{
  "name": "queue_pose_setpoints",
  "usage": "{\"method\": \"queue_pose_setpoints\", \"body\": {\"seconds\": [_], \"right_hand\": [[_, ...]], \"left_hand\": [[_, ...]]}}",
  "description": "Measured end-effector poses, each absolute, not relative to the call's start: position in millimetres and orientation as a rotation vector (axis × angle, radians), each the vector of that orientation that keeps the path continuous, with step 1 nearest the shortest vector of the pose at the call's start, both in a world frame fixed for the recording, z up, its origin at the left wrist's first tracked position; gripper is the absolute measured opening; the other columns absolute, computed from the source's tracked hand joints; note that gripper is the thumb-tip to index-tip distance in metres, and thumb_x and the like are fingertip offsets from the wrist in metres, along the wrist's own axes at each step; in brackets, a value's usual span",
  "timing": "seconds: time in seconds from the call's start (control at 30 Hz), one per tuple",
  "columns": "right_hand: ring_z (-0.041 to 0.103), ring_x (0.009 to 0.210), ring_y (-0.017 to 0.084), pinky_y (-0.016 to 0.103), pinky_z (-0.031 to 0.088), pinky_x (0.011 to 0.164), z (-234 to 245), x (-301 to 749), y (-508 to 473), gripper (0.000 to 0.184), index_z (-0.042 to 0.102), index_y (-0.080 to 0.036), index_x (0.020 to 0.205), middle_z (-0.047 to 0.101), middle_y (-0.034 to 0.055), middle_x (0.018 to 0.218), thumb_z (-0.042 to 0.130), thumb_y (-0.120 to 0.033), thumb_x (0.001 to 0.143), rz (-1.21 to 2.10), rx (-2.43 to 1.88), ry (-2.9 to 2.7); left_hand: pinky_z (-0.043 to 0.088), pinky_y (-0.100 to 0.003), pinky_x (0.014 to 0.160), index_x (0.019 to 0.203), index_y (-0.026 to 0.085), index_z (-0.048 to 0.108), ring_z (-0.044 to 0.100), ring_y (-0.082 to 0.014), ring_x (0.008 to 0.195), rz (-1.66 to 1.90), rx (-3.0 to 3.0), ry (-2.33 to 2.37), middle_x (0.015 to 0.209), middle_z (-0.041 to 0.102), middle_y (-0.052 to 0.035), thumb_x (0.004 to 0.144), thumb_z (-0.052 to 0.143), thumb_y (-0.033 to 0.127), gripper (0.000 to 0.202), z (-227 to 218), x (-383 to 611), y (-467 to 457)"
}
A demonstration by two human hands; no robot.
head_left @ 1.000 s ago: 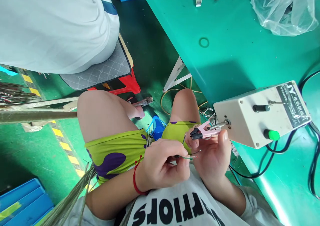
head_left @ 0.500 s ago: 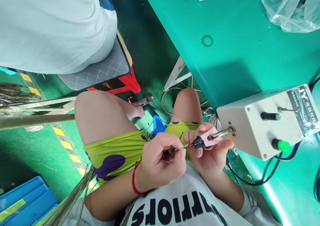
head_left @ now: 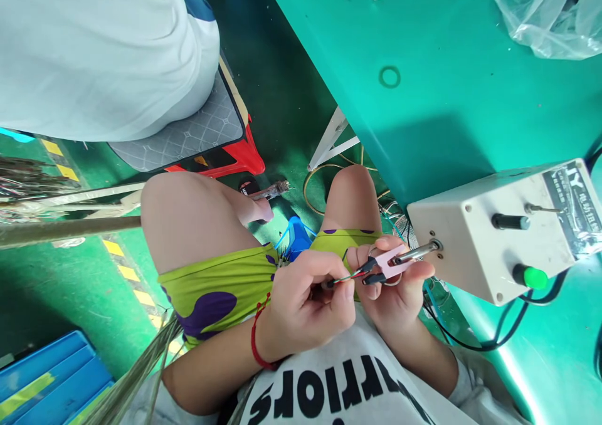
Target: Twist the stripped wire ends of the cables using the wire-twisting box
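Note:
My left hand (head_left: pixel 313 299), with a red cord bracelet at the wrist, is closed in a pinch on thin red, green and white wires (head_left: pixel 347 278). The wire ends reach right, to between the black tips of a pink clip (head_left: pixel 386 266). This clip sits on a metal shaft (head_left: pixel 418 250) that sticks out of a white box (head_left: pixel 475 230). My right hand (head_left: pixel 399 296) is around the clip, thumb on the near side and fingers on the far side, pressing it so its jaws stand apart. The wires' other ends are hidden.
The box, with a black knob (head_left: pixel 510 222), a toggle switch and a green button (head_left: pixel 535 278), stands on the green table (head_left: pixel 437 49). A clear plastic bag (head_left: pixel 545 20) lies at the back right. A person in white (head_left: pixel 103 55) sits at left. Long wire bundles (head_left: pixel 126 375) hang beside my left arm.
The clip's black jaws have spread wider under my right hand. My left hand has shifted slightly right, bringing the wires a little further toward the clip.

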State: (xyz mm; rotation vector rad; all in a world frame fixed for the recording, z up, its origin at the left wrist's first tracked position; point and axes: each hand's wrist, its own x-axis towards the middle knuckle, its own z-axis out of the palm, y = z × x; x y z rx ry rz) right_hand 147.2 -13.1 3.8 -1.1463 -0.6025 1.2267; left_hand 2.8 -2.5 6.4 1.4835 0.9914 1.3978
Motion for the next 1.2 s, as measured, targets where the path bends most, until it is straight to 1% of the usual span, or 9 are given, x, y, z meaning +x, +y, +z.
{"method": "queue_pose_setpoints", "body": {"seconds": [0.2, 0.33, 0.47, 0.57, 0.67, 0.77, 0.83, 0.93, 1.2], "right_hand": [[0.028, 0.039, 0.015, 0.035, 0.036, 0.049, 4.6, 149.0, -13.2, 0.053, 0.089, -0.034, 0.102, 0.048, -0.0095, 0.042, 0.084, -0.086, 0.094, 1.293, -1.079, -0.591], [0.035, 0.041, 0.018, 0.038, 0.044, 0.054, 3.5, 153.6, -12.5, 0.051, 0.089, -0.033, 0.105, 0.047, -0.0092, 0.043, 0.089, -0.082, 0.092, 1.355, -1.04, -0.589], [0.038, 0.039, 0.019, 0.038, 0.043, 0.051, -7.1, 160.5, -15.1, 0.058, 0.087, -0.032, 0.124, 0.049, -0.009, 0.042, 0.085, -0.082, 0.094, 1.402, -0.95, -0.699], [0.053, 0.044, 0.023, 0.037, 0.045, 0.049, -18.7, 165.5, -23.5, 0.065, 0.081, -0.031, 0.143, 0.063, -0.0039, 0.052, 0.09, -0.069, 0.091, 1.496, -0.857, -0.758], [0.062, 0.052, 0.025, 0.038, 0.047, 0.052, -25.5, 167.7, -30.3, 0.059, 0.079, -0.029, 0.149, 0.071, -0.0001, 0.061, 0.088, -0.052, 0.096, 1.538, -0.842, -0.788], [0.062, 0.055, 0.024, 0.037, 0.045, 0.053, -25.0, 166.5, -27.8, 0.044, 0.084, -0.028, 0.141, 0.071, -0.0004, 0.063, 0.084, -0.042, 0.099, 1.512, -0.891, -0.777], [0.058, 0.053, 0.023, 0.036, 0.043, 0.052, -22.7, 165.1, -22.4, 0.037, 0.087, -0.028, 0.13, 0.068, -0.0015, 0.061, 0.087, -0.046, 0.098, 1.474, -0.929, -0.752], [0.053, 0.052, 0.023, 0.037, 0.042, 0.054, -19.9, 163.5, -15.2, 0.038, 0.088, -0.027, 0.12, 0.063, -0.0027, 0.057, 0.09, -0.056, 0.095, 1.445, -0.977, -0.738], [0.054, 0.057, 0.022, 0.036, 0.041, 0.057, -20.1, 162.9, -17.7, 0.029, 0.09, -0.028, 0.121, 0.064, -0.0021, 0.061, 0.088, -0.048, 0.099, 1.468, -0.946, -0.743]], "left_hand": [[0.041, -0.018, 0.046, 0.11, 0.023, 0.066, 0.05, -0.0062, 0.047, 1.37, 1.488, 0.994, 0.07, 0.062, 0.0081, 0.106, 0.075, 0.017, 0.012, 6.1, 2.4, -3.0], [0.043, -0.019, 0.048, 0.11, 0.023, 0.067, 0.052, -0.0068, 0.048, 1.362, 1.476, 0.992, 0.071, 0.064, 0.0076, 0.105, 0.076, 0.017, 0.013, 3.7, 1.0, -4.8], [0.041, -0.02, 0.045, 0.113, 0.023, 0.068, 0.052, -0.007, 0.046, 1.362, 1.462, 0.96, 0.071, 0.066, 0.0073, 0.104, 0.076, 0.016, 0.015, 3.2, 0.1, -5.7], [0.041, -0.018, 0.044, 0.113, 0.023, 0.068, 0.053, -0.0057, 0.044, 1.372, 1.446, 0.946, 0.072, 0.071, 0.0071, 0.103, 0.077, 0.012, 0.018, 6.3, 0.6, -3.9], [0.046, -0.017, 0.047, 0.113, 0.023, 0.067, 0.064, -0.0069, 0.05, 1.389, 1.426, 0.905, 0.078, 0.078, 0.005, 0.102, 0.075, 0.009, 0.019, 9.1, 1.2, -2.3], [0.043, -0.018, 0.047, 0.115, 0.022, 0.068, 0.06, -0.0071, 0.05, 1.388, 1.405, 0.889, 0.08, 0.079, 0.0041, 0.104, 0.075, 0.01, 0.019, 8.4, 1.0, -4.0], [0.039, -0.019, 0.046, 0.116, 0.022, 0.068, 0.052, -0.0056, 0.048, 1.382, 1.4, 0.893, 0.083, 0.08, 0.0038, 0.105, 0.075, 0.011, 0.017, 6.6, 0.8, -6.2], [0.038, -0.019, 0.046, 0.118, 0.022, 0.067, 0.047, -0.0049, 0.049, 1.38, 1.392, 0.875, 0.09, 0.083, 0.0019, 0.108, 0.073, 0.011, 0.016, 4.4, 0.9, -8.6], [0.038, -0.021, 0.048, 0.122, 0.024, 0.065, 0.048, -0.0075, 0.054, 1.36, 1.33, 0.833, 0.089, 0.077, 0.002, 0.112, 0.068, 0.012, 0.016, 0.6, -1.0, -11.7]]}}
